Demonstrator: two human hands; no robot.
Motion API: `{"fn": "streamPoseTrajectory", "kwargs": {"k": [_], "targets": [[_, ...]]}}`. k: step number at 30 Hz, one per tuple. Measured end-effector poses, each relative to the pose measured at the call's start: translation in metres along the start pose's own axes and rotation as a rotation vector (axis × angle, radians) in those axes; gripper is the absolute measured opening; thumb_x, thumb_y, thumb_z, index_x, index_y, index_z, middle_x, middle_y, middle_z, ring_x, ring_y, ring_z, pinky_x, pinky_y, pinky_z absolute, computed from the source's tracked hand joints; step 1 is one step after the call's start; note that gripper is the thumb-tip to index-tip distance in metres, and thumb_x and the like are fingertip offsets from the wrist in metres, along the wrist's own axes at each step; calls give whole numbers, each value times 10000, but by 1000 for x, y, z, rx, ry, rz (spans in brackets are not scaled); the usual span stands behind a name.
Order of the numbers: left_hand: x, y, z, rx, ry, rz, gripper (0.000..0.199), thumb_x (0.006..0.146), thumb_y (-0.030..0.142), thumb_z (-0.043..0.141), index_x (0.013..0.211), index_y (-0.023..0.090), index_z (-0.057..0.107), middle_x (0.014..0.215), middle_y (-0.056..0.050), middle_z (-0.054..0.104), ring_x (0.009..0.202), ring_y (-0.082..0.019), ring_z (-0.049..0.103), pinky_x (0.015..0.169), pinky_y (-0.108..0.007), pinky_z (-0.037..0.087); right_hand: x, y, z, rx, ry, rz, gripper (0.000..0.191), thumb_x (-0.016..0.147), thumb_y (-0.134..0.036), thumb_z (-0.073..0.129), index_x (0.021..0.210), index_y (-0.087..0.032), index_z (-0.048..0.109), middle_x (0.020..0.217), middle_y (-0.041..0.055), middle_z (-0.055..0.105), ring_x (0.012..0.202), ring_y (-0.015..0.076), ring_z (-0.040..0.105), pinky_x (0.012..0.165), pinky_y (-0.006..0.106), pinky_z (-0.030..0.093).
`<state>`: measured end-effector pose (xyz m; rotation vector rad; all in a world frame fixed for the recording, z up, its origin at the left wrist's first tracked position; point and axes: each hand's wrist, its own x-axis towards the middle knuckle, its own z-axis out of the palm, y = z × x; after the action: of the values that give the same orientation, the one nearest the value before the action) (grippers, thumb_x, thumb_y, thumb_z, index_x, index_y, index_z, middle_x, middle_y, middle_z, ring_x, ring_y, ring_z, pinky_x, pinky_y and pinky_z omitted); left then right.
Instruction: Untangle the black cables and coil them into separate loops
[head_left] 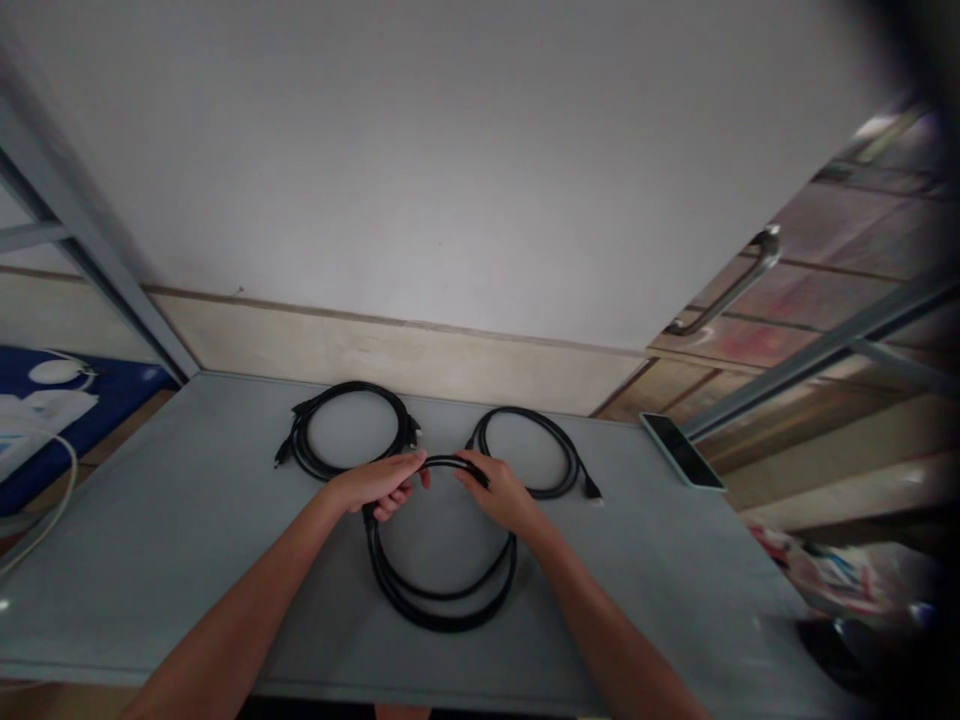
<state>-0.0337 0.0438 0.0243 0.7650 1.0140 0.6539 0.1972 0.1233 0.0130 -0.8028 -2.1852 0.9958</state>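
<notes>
Between my two hands is a black cable point(442, 622) wound into a loop, its lower part hanging or lying toward the table's front edge. My left hand point(386, 485) is closed around the loop's upper left side, and a dark connector end shows just below those fingers. On the upper right side, my right hand point(499, 490) grips the same loop. Behind my left hand lies another coiled black cable point(352, 388) with connector ends sticking out. A third coiled black cable point(559, 430) rests behind my right hand, its plug point(592, 489) pointing right.
All of this is on a grey table point(202, 480) against a wall point(420, 200). A phone point(682, 452) lies at the table's back right corner. Metal frame posts point(127, 270) stand at both sides. A blue surface point(135, 380) with a white cable point(67, 490) is at far left.
</notes>
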Motion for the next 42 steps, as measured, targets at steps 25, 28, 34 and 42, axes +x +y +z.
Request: {"fn": "streamPoseTrajectory", "kwargs": {"k": [25,28,34,42], "targets": [[11,11,-8,214,433,536,407,852,559,544,1007,184,578,872,-64,681,772,-194,672,681,-300,524,15,49,-36,375,572,291,433,833,-593,552,816,-164,605,417,-98,325,325,72,270,332,212,228],[-1,19,-10,554,393,546,340,855,484,563,1027,194,614,943,-63,685,855,-192,652,746,-285,493,15,53,-38,331,541,280,425,842,-583,543,810,-165,607,422,-94,331,328,74,285,337,210,240],[-31,29,-19,1046,586,347,409,862,526,475,716,176,626,641,-34,644,607,-169,583,576,-252,384,14,58,-36,181,488,276,432,858,-580,508,802,-168,626,421,-70,356,345,94,316,354,222,238],[-30,11,-10,1285,478,-101,406,765,506,580,502,198,562,544,-63,639,518,-187,589,513,-269,331,13,57,-37,73,426,239,452,872,-574,480,825,-157,649,447,-51,377,395,114,343,403,240,251]]}}
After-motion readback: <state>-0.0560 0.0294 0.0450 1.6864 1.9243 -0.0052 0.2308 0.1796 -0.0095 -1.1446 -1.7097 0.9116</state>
